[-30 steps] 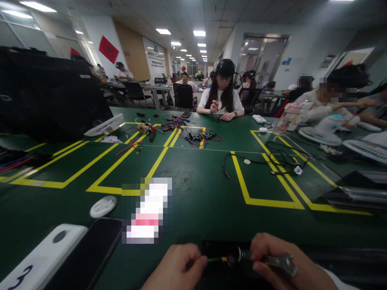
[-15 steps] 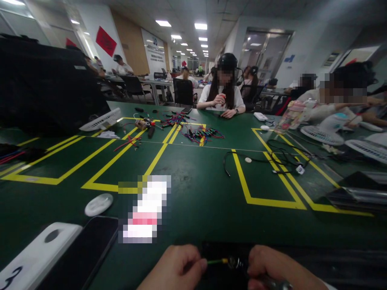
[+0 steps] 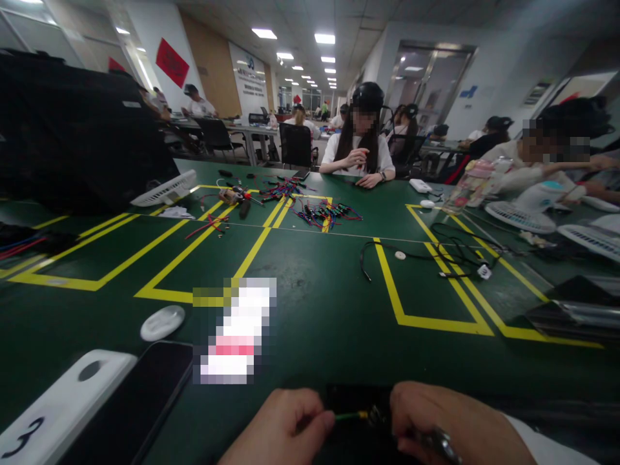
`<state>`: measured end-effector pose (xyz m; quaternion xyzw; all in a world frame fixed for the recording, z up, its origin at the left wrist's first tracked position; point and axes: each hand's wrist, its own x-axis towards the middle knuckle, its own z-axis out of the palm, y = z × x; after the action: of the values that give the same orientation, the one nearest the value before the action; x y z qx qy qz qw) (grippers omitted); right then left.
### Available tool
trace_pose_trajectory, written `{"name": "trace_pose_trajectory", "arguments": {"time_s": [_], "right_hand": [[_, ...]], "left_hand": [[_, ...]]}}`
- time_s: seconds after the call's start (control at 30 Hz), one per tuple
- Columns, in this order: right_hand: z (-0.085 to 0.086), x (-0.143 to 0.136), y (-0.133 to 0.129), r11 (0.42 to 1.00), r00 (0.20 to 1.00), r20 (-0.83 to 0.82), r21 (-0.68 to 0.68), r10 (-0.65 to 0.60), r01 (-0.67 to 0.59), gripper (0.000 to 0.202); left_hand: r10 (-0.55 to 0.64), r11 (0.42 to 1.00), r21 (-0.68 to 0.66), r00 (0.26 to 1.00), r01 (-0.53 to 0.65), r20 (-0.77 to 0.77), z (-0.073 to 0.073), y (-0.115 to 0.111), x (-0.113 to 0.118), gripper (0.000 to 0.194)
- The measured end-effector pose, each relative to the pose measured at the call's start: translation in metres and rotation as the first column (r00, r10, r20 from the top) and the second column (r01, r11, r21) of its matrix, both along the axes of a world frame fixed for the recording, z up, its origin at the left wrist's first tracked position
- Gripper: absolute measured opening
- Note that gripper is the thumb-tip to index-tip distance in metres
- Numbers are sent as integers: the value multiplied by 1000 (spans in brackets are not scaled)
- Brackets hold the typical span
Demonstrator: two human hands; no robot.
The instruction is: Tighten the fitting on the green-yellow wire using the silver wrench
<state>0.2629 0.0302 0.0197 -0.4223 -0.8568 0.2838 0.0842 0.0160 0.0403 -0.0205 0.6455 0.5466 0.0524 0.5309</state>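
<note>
At the bottom of the head view my left hand [image 3: 285, 426] pinches a thin green wire [image 3: 347, 416] between thumb and fingers. The wire points right and has a yellow piece [image 3: 362, 414] at its end. My right hand [image 3: 436, 413] is closed around a shiny metal tool [image 3: 444, 445], whose kind I cannot make out because the fingers cover most of it. Small metallic parts [image 3: 375, 416] lie between the wire's end and my right fingers; whether they touch the wire is unclear. Under both hands is a dark, black surface [image 3: 353, 391].
To the left lie a white power bank marked 3 [image 3: 62, 403], a dark phone [image 3: 140, 387], a white round case [image 3: 163, 322] and a blurred lit screen [image 3: 242, 329]. Wire bundles [image 3: 327, 213] and black cables [image 3: 455, 248] lie farther off. A person [image 3: 358, 145] sits opposite.
My right hand has moved slightly left, closer to the wire's yellow end, and has turned a little. My left hand keeps its pinch on the wire. The whole view has shifted slightly.
</note>
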Motion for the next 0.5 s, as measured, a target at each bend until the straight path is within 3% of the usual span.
{"name": "trace_pose_trajectory", "arguments": {"time_s": [0.27, 0.37, 0.5], "right_hand": [[13, 1, 12, 998, 1000, 4, -68, 0, 0, 14], [14, 9, 9, 993, 997, -22, -86, -80, 78, 9], [10, 15, -3, 950, 952, -84, -133, -294, 281, 16]], "left_hand": [[-2, 1000, -17, 1000, 2, -4, 1, 3, 1, 31], [-4, 1000, -16, 1000, 4, -8, 1, 3, 1, 31], [-9, 1000, -12, 1000, 9, -8, 1, 2, -1, 32]]}}
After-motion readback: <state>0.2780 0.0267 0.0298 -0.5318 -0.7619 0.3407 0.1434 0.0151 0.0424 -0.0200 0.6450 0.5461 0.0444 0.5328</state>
